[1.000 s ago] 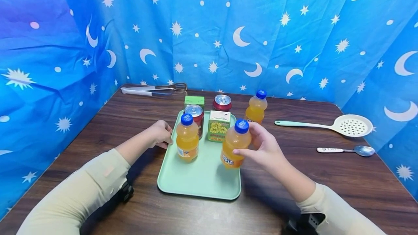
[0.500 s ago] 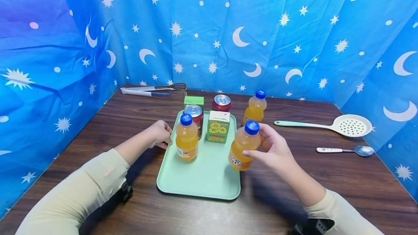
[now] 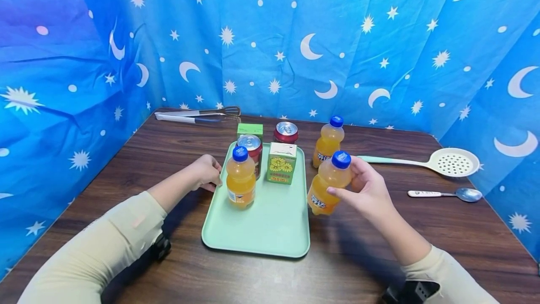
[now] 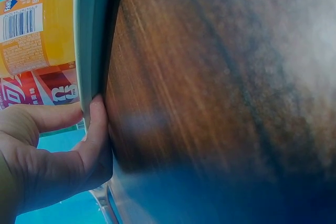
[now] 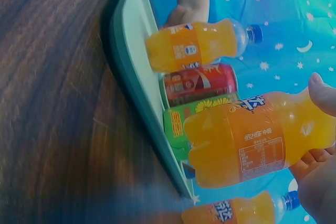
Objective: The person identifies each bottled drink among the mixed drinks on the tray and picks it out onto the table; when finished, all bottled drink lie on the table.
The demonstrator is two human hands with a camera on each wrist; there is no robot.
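Note:
In the head view my left hand pinches the left rim of a pale green tray, thumb on the inner side in the left wrist view. My right hand grips an orange soda bottle with a blue cap, tilted slightly. In the right wrist view the held bottle hangs above the table, just beyond the tray's right edge. Upright on the tray stand another orange soda bottle, a red soda can partly hidden behind it, and a green drink carton with yellow flowers.
Behind the held bottle stands a third orange soda bottle. A second red can and another green carton are at the back, partly hidden. Tongs lie back left; a skimmer and a spoon lie right.
My right hand has carried the held bottle rightward, from over the tray to past its right edge. The left hand and the tray have stayed in place.

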